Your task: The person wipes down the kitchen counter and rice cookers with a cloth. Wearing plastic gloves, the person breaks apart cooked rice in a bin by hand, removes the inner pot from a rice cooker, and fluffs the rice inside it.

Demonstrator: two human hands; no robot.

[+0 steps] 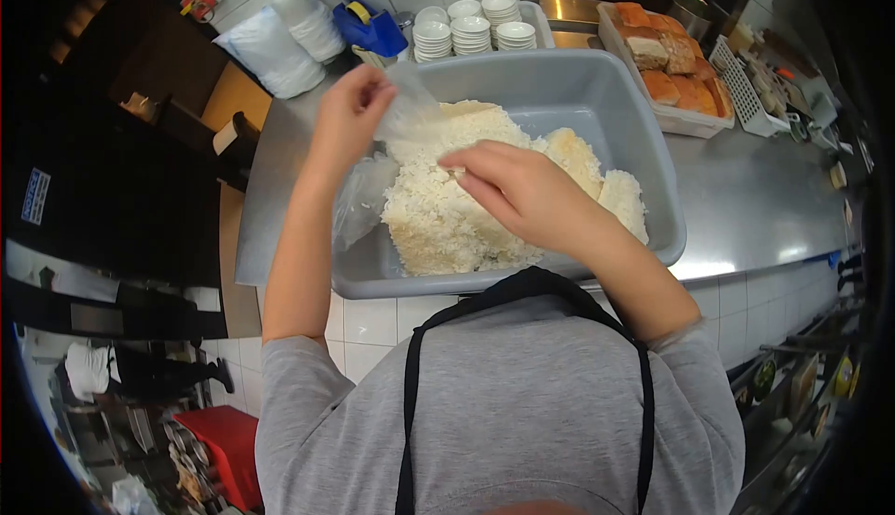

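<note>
A large mass of cooked white rice (447, 221) fills much of the grey plastic tub (643, 133), with some firmer, yellowish blocks of rice on its right side. My left hand (352, 109) is raised over the tub's left end, its fingers pinched on a clear plastic bag (410, 105) that hangs down onto the rice. Close above the rice is my right hand (517, 184), fingers drawn together beside the bag's lower part. What its fingertips hold, if anything, is too small to make out. More crumpled clear plastic (362, 200) lies against the tub's left wall.
The tub stands on a steel counter (746, 203). Behind it are stacked small white bowls (471, 30), a blue tape dispenser (373, 28) and packs of plastic bags (275, 49). At the right are a bin of browned bread-like blocks (667, 86) and a white basket (746, 96). A person (103, 370) stands far left.
</note>
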